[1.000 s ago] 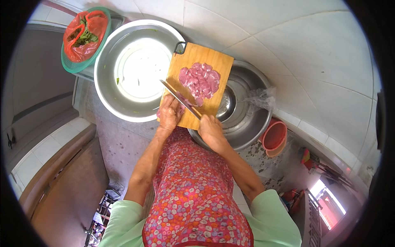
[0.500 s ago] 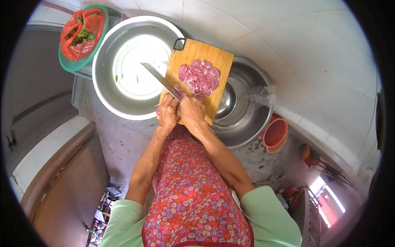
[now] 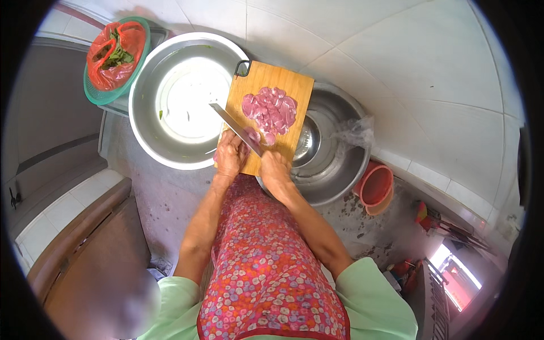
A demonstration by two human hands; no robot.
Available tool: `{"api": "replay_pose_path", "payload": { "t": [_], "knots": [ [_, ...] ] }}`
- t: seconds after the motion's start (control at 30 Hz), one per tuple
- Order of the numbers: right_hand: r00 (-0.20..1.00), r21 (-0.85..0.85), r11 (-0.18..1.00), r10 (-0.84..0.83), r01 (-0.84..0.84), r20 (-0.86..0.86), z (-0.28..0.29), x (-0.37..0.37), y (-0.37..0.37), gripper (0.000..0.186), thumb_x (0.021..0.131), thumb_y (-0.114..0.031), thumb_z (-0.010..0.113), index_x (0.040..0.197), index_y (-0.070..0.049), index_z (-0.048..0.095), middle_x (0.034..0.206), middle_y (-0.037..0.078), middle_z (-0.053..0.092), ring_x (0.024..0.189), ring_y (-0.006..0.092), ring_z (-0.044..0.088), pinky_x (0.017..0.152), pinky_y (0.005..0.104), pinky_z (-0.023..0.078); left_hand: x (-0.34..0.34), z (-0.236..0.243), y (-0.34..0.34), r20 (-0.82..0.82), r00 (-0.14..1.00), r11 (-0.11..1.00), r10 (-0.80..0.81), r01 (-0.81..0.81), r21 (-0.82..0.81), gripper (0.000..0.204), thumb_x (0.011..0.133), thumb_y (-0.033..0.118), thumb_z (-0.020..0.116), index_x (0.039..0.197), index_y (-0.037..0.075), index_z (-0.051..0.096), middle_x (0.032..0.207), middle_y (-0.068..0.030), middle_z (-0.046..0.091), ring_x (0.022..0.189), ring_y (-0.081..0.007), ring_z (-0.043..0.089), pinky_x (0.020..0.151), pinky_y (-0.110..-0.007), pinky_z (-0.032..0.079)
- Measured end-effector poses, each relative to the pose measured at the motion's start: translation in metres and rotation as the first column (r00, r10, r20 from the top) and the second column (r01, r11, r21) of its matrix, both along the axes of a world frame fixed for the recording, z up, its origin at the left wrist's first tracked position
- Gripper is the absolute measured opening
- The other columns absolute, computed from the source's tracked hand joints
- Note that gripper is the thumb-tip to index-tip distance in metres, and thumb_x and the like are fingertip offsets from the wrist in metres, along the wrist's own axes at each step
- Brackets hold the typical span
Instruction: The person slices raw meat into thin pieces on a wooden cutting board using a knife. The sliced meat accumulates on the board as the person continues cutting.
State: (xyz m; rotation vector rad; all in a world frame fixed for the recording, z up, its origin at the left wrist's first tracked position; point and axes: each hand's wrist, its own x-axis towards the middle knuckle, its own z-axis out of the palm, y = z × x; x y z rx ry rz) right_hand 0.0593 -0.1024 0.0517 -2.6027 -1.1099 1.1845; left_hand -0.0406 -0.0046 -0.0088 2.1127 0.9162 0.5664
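My right hand (image 3: 275, 170) grips the handle of a long knife (image 3: 233, 126), whose blade points up and left across the wooden cutting board (image 3: 292, 85). Beside the blade, my left hand (image 3: 229, 153) is closed at the board's lower left, its fingers curled over a piece of raw meat that is mostly hidden. A sliver of pink meat lies against the far side of the blade. Farther up the board rests a pile of sliced raw meat (image 3: 271, 110). The board spans the rims of two metal basins.
At left stands a large metal basin (image 3: 136, 122) of water with bits of leaf in it. A second metal basin (image 3: 334, 187) holds a smaller bowl (image 3: 306, 141) and a clear plastic bag (image 3: 357, 133). Red buckets (image 3: 377, 186) stand right; a green basket (image 3: 90, 90) carries a red bag (image 3: 110, 73) of greens.
My right hand and the knife have shifted right and toward me, away from my left hand. A slice now shows beside the blade. The view has shifted slightly.
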Motion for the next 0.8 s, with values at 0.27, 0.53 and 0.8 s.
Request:
{"api": "replay_pose_path", "payload": {
  "t": [0.27, 0.53, 0.8],
  "knots": [
    [0.991, 0.038, 0.999, 0.019, -0.025, 0.135, 0.019, 0.048, -0.046, 0.014, 0.081, -0.01, 0.058, 0.079, 0.001, 0.066, 0.078, 0.025, 0.065, 0.077, 0.0421, 0.065, 0.07, 0.0508, 0.051, 0.004, 0.004, 0.001, 0.086, 0.996, 0.998, 0.034, -0.039, 0.057, 0.015, 0.08, -0.002, 0.065, 0.095, -0.001, 0.066, 0.098, -0.0137, 0.062, 0.094, -0.033, 0.059, 0.081, -0.04, 0.049],
    [0.986, 0.126, 0.987, 0.083, -0.102, 0.147, 0.035, 0.026, -0.054, 0.021, 0.082, -0.015, 0.06, 0.073, 0.003, 0.064, 0.067, 0.025, 0.062, 0.066, 0.0442, 0.063, 0.065, 0.0525, 0.05, -0.008, -0.007, 0.001, -0.047, 0.997, 0.988, -0.059, 0.065, 0.142, 0.032, 0.071, -0.003, 0.069, 0.102, -0.001, 0.064, 0.1, -0.0139, 0.06, 0.093, -0.0333, 0.057, 0.081, -0.041, 0.049],
    [0.995, 0.048, 0.998, 0.032, -0.037, 0.1, 0.039, 0.002, -0.056, 0.012, 0.079, -0.009, 0.057, 0.075, -0.001, 0.065, 0.074, 0.023, 0.066, 0.072, 0.0402, 0.066, 0.067, 0.0506, 0.052, -0.002, -0.002, 0.002, -0.012, 0.999, 0.996, -0.041, 0.042, 0.081, 0.034, 0.068, 0.0, 0.072, 0.101, -0.001, 0.064, 0.097, -0.0152, 0.058, 0.09, -0.0358, 0.055, 0.08, -0.044, 0.047]
  ]
}}
